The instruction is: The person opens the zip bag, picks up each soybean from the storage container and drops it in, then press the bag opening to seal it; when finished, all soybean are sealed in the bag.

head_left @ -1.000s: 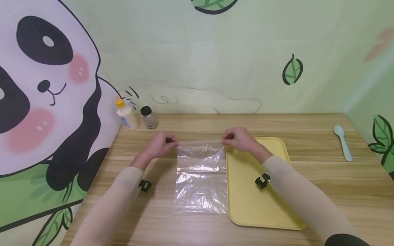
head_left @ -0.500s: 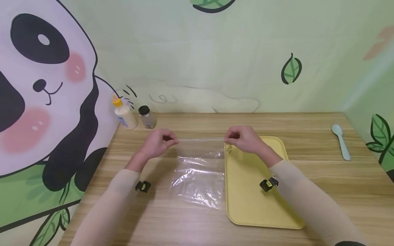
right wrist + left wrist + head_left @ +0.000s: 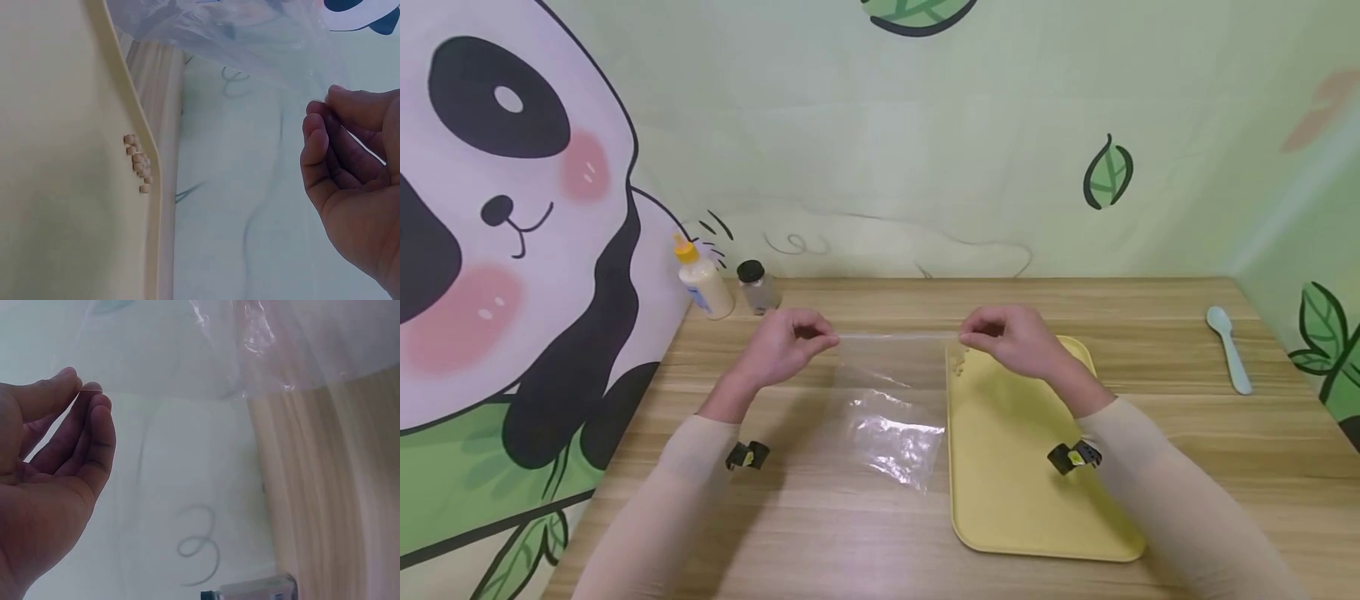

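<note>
A clear plastic bag [image 3: 891, 408] hangs stretched between both hands in the head view. My left hand [image 3: 784, 346] pinches its upper left corner between thumb and fingertips. At the upper right corner, my right hand [image 3: 1011, 340] pinches the film the same way. The wrist views show each thumb meeting the fingers at the bag's edge, the other fingers curled. To the bag's right lies a yellow tray [image 3: 1030, 500], with the right hand above its far part. Several small tan pieces [image 3: 139, 161] lie inside the tray by its rim.
At the back left of the wooden table [image 3: 820, 550] stand a bottle [image 3: 707, 287] with a yellow cap and a small clear jar [image 3: 760, 292] with a black lid. A pale blue spoon [image 3: 1229, 350] lies at the far right. A printed backdrop rises behind.
Both hands have risen a little, lifting the bag so that it hangs shorter in view. The right hand has moved slightly right, and the bag's top edge is stretched wider.
</note>
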Demonstrator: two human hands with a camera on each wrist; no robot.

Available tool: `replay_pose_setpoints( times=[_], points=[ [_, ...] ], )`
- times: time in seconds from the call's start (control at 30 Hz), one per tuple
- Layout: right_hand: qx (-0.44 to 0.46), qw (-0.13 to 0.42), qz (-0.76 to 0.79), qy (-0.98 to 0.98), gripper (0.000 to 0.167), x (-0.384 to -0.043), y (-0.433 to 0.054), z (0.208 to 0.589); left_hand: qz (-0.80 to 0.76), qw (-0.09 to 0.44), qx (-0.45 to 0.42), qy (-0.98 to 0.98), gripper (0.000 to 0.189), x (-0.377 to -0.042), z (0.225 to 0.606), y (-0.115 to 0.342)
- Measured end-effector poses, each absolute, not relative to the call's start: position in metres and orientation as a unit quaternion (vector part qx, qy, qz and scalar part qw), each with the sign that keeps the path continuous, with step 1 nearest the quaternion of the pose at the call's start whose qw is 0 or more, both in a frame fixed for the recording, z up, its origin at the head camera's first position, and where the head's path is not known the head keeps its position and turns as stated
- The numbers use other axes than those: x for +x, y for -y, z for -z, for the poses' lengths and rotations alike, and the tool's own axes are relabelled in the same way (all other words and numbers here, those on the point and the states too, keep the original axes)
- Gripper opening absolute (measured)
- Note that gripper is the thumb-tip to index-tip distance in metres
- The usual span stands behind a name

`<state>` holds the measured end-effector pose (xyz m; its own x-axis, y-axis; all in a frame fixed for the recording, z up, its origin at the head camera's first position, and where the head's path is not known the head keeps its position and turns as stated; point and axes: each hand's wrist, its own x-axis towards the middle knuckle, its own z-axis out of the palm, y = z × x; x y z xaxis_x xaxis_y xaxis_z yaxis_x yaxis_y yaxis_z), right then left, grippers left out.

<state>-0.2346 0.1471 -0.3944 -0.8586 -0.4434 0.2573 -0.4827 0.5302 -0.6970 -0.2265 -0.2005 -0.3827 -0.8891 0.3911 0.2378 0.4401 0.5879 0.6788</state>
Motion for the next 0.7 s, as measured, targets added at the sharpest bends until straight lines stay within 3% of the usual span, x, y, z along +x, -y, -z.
replay_pose_setpoints(
  times=[0.7],
  points=[
    [0.276, 0.071, -0.450, 0.846, 0.004, -0.210, -0.171, 0.370, 0.428, 0.047, -0.265, 0.863, 0.005, -0.210, 0.365, 0.183]
  ],
)
